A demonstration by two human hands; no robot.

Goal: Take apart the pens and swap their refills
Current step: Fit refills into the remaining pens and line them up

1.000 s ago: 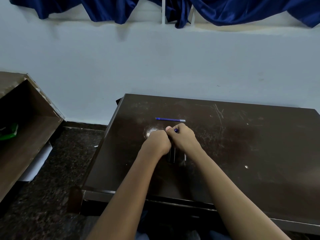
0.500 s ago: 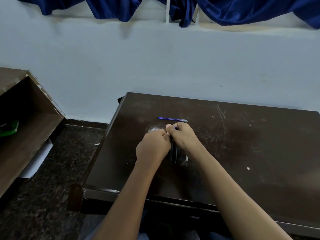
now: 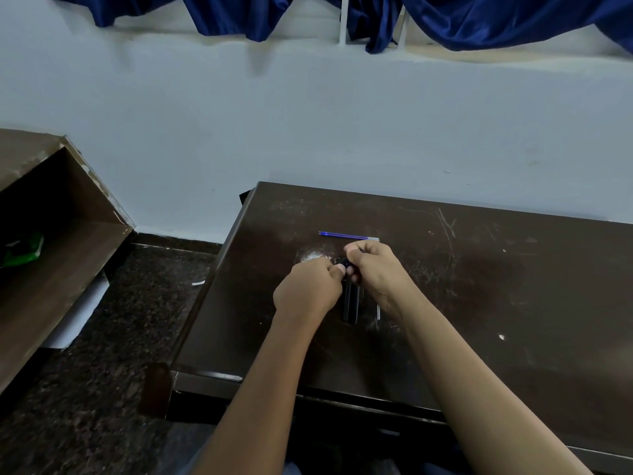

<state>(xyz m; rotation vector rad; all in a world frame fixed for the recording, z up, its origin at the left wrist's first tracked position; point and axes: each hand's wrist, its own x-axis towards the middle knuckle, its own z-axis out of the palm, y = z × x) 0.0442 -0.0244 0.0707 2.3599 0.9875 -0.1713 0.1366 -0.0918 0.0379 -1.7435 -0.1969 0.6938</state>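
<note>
My left hand (image 3: 308,289) and my right hand (image 3: 376,272) meet over the middle of a dark brown desk (image 3: 479,303). Between their fingertips they pinch a small dark pen part (image 3: 344,262) with a bit of blue showing; most of it is hidden by the fingers. A blue refill (image 3: 347,236) lies crosswise on the desk just beyond my hands. Two black pen barrels (image 3: 351,303) lie side by side below my hands, pointing toward me. A thin pale piece (image 3: 378,311) rests to the right of the barrels, by my right wrist.
A brown wooden shelf unit (image 3: 61,255) stands to the left with a green item (image 3: 24,250) inside. White paper (image 3: 78,313) lies on the dark speckled floor beside it. A pale wall and blue curtain (image 3: 479,18) are behind the desk.
My hands have drawn slightly apart at the fingertips, exposing more of the dark pen part between them. The refill and barrels on the desk have not moved.
</note>
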